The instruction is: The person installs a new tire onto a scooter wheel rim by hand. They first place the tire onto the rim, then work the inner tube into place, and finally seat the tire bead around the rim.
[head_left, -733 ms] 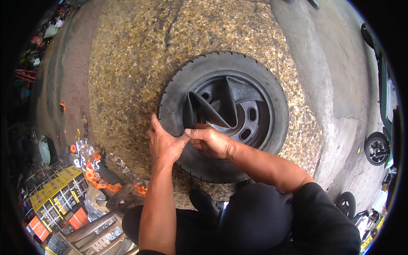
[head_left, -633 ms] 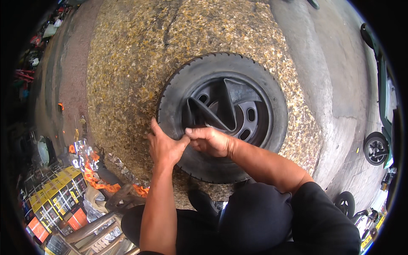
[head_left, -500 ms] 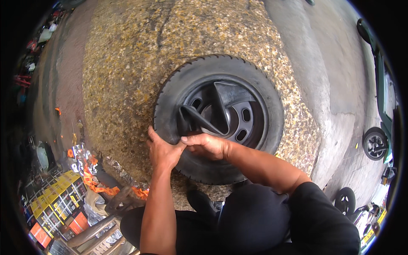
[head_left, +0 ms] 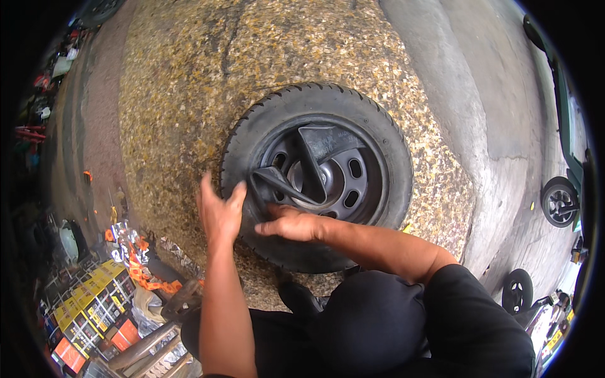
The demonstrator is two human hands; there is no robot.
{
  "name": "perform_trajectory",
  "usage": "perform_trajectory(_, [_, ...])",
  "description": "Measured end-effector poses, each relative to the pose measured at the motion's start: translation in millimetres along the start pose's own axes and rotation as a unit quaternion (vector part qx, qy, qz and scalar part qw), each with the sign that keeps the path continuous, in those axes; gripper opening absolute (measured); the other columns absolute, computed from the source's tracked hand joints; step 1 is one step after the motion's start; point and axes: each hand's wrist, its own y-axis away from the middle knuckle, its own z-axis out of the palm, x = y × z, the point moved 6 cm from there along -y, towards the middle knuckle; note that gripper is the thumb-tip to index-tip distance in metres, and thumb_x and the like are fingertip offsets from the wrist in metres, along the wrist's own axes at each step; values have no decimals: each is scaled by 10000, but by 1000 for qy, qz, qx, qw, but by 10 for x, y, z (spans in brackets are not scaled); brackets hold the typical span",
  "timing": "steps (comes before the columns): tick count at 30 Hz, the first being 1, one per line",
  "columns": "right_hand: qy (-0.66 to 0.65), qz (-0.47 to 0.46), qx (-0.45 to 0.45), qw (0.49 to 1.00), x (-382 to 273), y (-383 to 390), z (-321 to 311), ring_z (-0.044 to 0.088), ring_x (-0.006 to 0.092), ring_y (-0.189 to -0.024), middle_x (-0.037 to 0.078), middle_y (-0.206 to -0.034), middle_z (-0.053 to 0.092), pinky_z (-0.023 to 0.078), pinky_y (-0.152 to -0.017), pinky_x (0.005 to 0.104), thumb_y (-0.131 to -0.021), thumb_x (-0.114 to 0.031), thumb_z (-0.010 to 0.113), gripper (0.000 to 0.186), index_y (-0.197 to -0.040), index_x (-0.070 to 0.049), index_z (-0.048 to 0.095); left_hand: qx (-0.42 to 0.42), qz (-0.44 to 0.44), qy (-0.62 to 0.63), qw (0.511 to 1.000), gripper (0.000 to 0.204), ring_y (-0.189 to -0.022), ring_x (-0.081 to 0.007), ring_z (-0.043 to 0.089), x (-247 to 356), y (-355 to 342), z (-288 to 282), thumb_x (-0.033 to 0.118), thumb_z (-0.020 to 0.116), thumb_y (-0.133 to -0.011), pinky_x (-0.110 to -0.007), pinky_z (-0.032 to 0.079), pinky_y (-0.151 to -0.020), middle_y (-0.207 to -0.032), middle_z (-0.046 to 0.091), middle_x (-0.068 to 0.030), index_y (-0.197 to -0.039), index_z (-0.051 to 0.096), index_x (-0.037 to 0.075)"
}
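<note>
The black tire [head_left: 397,164] lies flat on the speckled slab [head_left: 170,94], with a dark metal wheel [head_left: 367,179] in its center and a folded black rubber strip [head_left: 328,142] sitting across that wheel, inside the tire's ring. At the tire's left edge, the left hand [head_left: 220,214] has its fingers spread and released, thumb over the sidewall. The right hand [head_left: 290,223] is over the tire's near-left sidewall, beside the strip's lower end; whether its partly hidden fingers grasp anything, I cannot tell.
</note>
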Motion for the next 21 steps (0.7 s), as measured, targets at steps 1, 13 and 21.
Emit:
perform_trajectory(1, [55,11,-8,998,8,-2,14,479,383,-1381,296,-1440,522,381,-1135,413,-868,-479,688,816,-1430,70,468,4,58,-57,997,900,-1362,-438,454,192,-107,10,323,838,-786,-483,393,-1126,-1483,442,-280,-1515,390,44])
perform_trajectory(13, [223,64,-5,973,126,448,59,617,415,-1186,327,-1220,638,496,-1014,471,-897,-413,683,570,-1211,60,638,-42,-45,-238,969,1181,-1248,-449,564,208,-117,275,286,888,-658,-503,501,-1032,-1458,444,-287,-1564,171,43])
perform_trajectory(21, [260,-128,163,943,-25,332,22,664,448,-1011,302,-968,691,536,-906,500,-882,-266,675,382,-1113,37,650,-49,-80,-229,969,1158,-1232,-452,577,258,46,188,303,874,-667,-508,495,-1035,-1458,434,-294,-1551,181,21])
